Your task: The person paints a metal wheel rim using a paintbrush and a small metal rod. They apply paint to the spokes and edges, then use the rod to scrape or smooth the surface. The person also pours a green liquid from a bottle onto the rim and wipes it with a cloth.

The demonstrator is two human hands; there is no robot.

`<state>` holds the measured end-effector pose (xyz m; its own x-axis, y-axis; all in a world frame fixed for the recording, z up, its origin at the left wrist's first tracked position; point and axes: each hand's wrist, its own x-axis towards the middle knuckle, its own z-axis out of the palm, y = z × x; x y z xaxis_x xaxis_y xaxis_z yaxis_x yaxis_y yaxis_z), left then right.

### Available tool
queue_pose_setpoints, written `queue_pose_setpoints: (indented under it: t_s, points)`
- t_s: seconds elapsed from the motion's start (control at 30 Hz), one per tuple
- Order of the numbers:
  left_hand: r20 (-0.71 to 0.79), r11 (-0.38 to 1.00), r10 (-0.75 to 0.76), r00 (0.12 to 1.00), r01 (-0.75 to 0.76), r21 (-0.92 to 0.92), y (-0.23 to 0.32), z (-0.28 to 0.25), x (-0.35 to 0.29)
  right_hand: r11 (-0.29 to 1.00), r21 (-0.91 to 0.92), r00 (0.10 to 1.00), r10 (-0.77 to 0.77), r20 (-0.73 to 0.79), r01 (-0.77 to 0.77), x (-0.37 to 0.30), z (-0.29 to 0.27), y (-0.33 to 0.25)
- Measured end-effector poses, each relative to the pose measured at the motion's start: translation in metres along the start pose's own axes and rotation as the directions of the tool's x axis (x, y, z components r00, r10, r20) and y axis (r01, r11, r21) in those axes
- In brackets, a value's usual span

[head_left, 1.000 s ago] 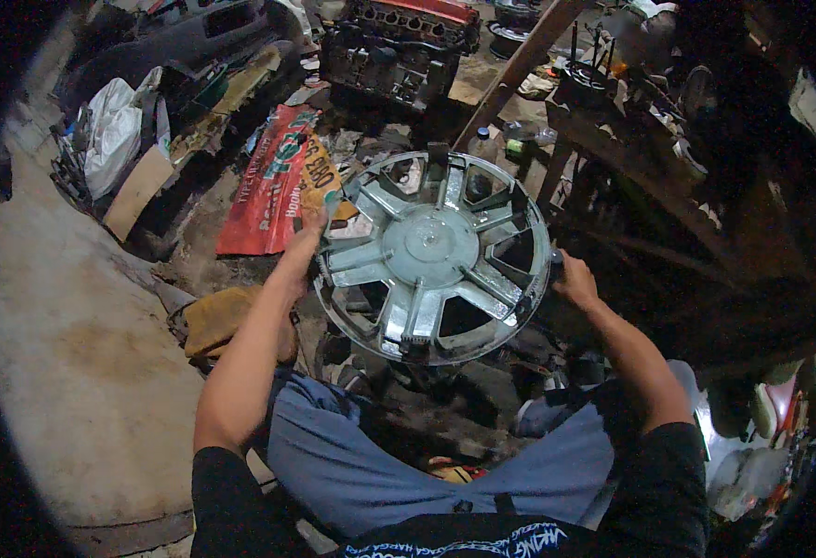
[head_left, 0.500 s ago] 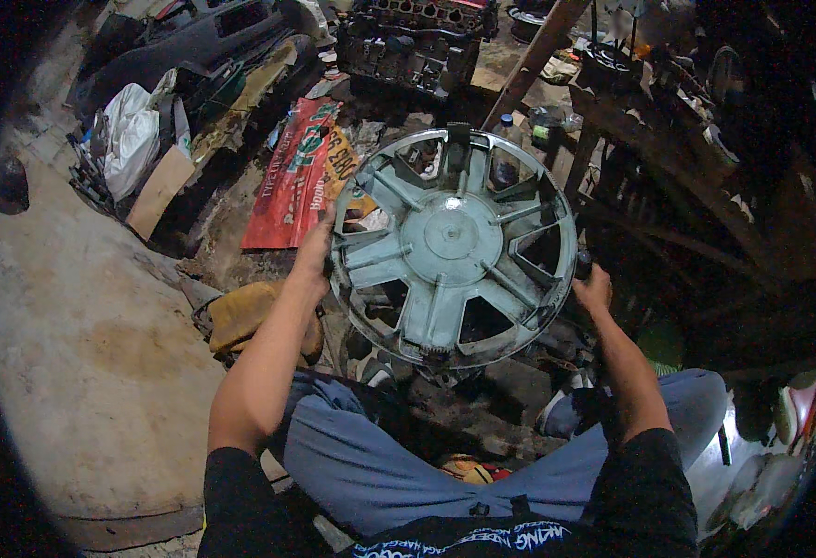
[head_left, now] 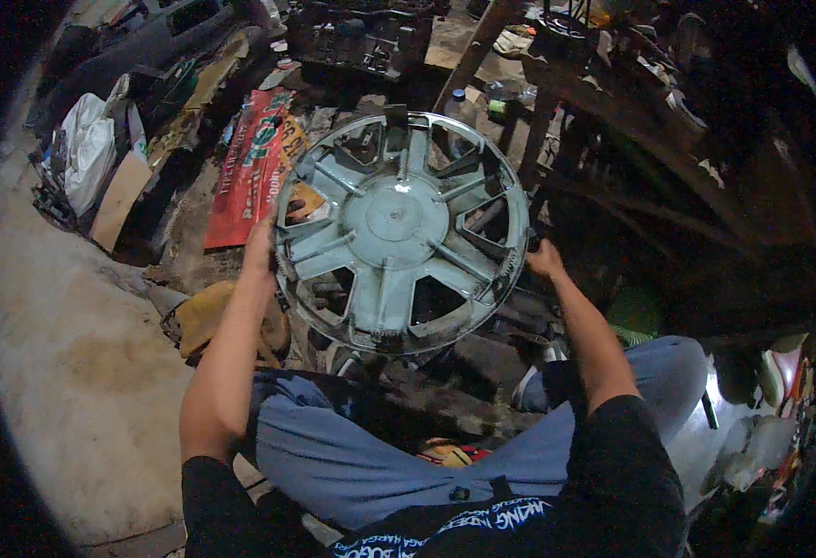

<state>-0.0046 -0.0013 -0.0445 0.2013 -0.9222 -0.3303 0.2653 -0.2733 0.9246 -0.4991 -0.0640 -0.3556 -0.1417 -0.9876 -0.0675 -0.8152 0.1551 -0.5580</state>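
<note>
A grey-green wheel cover with broad spokes and a shiny outer ring is held up in front of me, its ribbed inner side facing up. My left hand grips its left rim, with the fingers partly hidden beneath the edge. At the right rim, my right hand is closed around a small dark piece. I cannot make out whether that piece is a tool handle or part of the cover. Both forearms reach forward above my crossed legs.
A red printed banner lies beyond my left hand. Ahead stands a dark engine block, with a bottle nearer. A yellowish bag-like item sits by my left forearm. Dark timber and clutter rise at right. Pale concrete spreads left.
In the picture, the wheel cover, both hands and the surroundings have shifted left, and the cover slightly upward. Both hands keep their places at its rim.
</note>
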Motion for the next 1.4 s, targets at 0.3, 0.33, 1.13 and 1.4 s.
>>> queue_pose_setpoints:
  t_s: [0.3,0.33,1.13,1.4]
  points:
    - [-0.028,0.998,-0.055,0.998,0.055,-0.001,-0.007,-0.007,0.008,0.962,-0.224,0.938,-0.071,0.338,0.154,-0.102,-0.041,0.013]
    - [-0.026,0.999,-0.041,0.999,0.041,0.020,-0.008,-0.008,0.008,0.919,-0.273,0.865,-0.122,0.487,0.284,-0.112,-0.041,0.012]
    - [-0.148,0.978,0.208,0.967,-0.205,0.035,-0.023,-0.011,-0.006,0.492,-0.646,0.812,-0.363,0.457,0.583,-0.198,0.032,0.024]
    - [-0.131,0.995,0.095,0.987,-0.095,0.005,-0.027,-0.018,0.006,0.786,-0.439,0.734,-0.027,0.679,0.435,-0.175,-0.070,-0.050]
